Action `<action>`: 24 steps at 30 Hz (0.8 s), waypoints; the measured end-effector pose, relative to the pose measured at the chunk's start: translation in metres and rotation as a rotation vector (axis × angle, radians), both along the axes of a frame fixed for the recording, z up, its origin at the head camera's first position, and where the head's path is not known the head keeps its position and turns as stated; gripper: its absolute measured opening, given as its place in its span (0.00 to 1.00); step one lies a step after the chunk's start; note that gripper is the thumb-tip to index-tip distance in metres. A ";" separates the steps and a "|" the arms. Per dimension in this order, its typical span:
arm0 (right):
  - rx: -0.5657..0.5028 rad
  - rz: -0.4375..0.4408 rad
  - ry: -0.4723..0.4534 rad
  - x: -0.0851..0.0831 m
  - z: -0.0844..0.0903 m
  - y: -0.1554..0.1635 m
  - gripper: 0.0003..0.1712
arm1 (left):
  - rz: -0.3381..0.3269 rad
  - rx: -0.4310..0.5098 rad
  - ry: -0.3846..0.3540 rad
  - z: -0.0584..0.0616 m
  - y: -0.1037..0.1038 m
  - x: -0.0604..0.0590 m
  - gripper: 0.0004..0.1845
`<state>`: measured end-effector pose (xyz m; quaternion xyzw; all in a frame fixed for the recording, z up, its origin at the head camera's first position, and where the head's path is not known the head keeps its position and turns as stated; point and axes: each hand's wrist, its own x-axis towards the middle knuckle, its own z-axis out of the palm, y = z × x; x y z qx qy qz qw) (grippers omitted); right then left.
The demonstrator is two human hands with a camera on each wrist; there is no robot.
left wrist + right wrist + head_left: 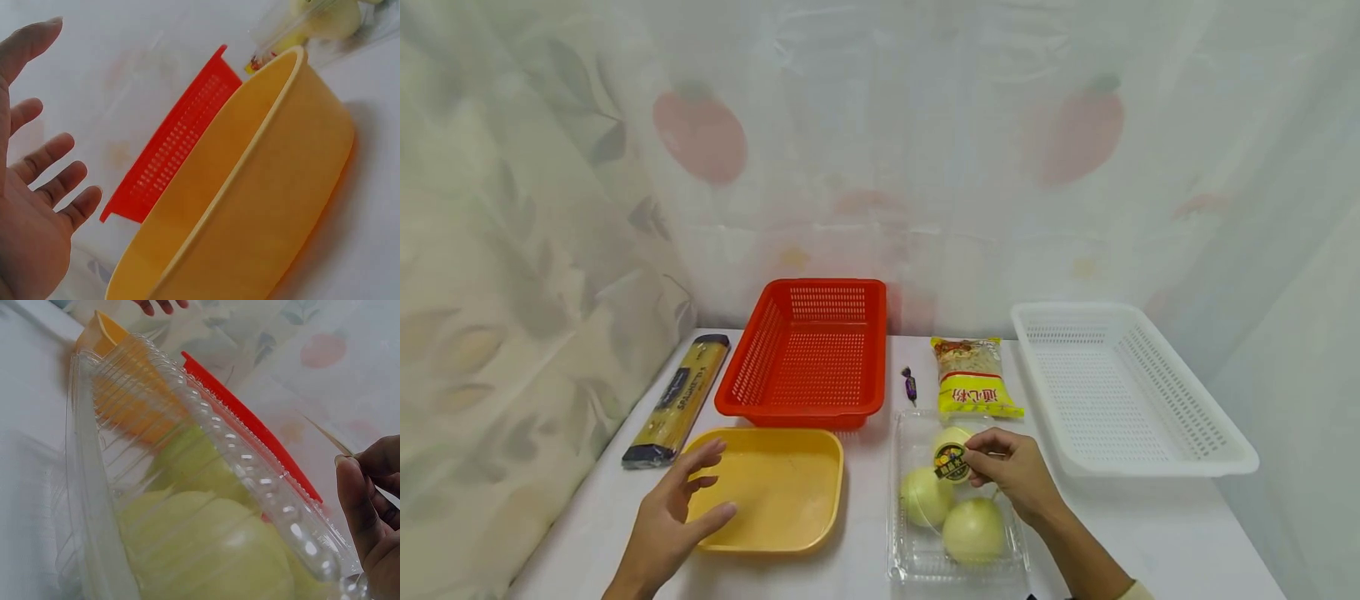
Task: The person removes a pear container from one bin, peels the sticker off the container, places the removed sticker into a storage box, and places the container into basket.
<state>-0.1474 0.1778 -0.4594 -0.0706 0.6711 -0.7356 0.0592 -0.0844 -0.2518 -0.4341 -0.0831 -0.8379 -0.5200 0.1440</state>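
Observation:
My right hand point(1018, 475) pinches a round black-and-gold sticker point(952, 462) between thumb and fingertips, above a clear plastic clamshell box point(912, 433). Several pale green round fruits, pear-like, lie inside the box, one point(973, 532) near its front. From the right wrist the sticker point(328, 435) shows nearly edge-on, apart from the ridged lid. My left hand point(662, 508) holds nothing; its fingers are spread and loosely bent over the left side of a yellow plastic basin point(771, 492). The left wrist view shows that hand point(34, 212) apart from the basin's rim.
A red basket point(827, 358) stands behind the yellow basin, with a spaghetti pack point(681, 400) to its left. A purple-wrapped candy point(910, 386) and a yellow pasta bag point(972, 379) lie behind the box. At right stands a white basket point(1120, 400).

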 end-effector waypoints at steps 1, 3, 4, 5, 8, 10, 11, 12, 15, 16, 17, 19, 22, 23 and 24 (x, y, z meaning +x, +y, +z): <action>0.000 -0.001 0.000 0.000 0.000 0.000 0.14 | 0.010 -0.010 -0.005 0.000 -0.002 0.000 0.40; -0.001 -0.005 -0.004 0.000 0.000 0.000 0.14 | 0.031 -0.020 -0.017 -0.001 -0.007 -0.001 0.40; -0.003 -0.008 -0.005 0.000 0.000 0.000 0.14 | 0.038 -0.021 -0.013 -0.002 -0.009 -0.001 0.40; -0.003 -0.011 -0.007 0.000 0.000 0.001 0.13 | 0.044 -0.022 -0.008 -0.002 -0.011 -0.001 0.40; -0.004 -0.014 -0.008 -0.001 -0.001 0.001 0.14 | 0.072 -0.024 -0.003 -0.005 -0.019 -0.001 0.39; -0.006 -0.016 -0.010 -0.001 -0.001 0.001 0.14 | 0.096 -0.041 -0.001 -0.007 -0.025 -0.001 0.40; -0.007 -0.016 -0.010 -0.001 -0.002 0.001 0.14 | 0.101 -0.042 0.006 -0.009 -0.028 -0.001 0.40; -0.008 -0.016 -0.009 -0.001 -0.002 0.001 0.14 | 0.101 -0.035 0.016 -0.011 -0.031 -0.001 0.40; -0.007 -0.014 -0.010 -0.001 -0.002 0.000 0.14 | 0.084 0.008 0.055 -0.016 -0.040 0.000 0.41; -0.006 -0.014 -0.011 -0.001 -0.002 0.000 0.14 | 0.075 0.019 0.071 -0.018 -0.044 0.000 0.41; -0.006 -0.014 -0.011 -0.001 -0.002 0.000 0.14 | 0.073 0.025 0.085 -0.020 -0.046 0.000 0.41; -0.005 -0.017 -0.013 -0.001 -0.002 0.000 0.14 | 0.085 0.027 0.090 -0.022 -0.050 -0.001 0.41; -0.007 -0.024 -0.016 -0.001 -0.002 0.001 0.14 | 0.126 -0.002 0.076 -0.027 -0.056 -0.002 0.41; -0.007 -0.027 -0.015 -0.001 -0.002 0.001 0.14 | 0.141 -0.003 0.063 -0.029 -0.058 -0.003 0.41; -0.010 -0.030 -0.014 -0.001 -0.002 0.001 0.14 | 0.154 -0.005 0.051 -0.030 -0.060 -0.003 0.41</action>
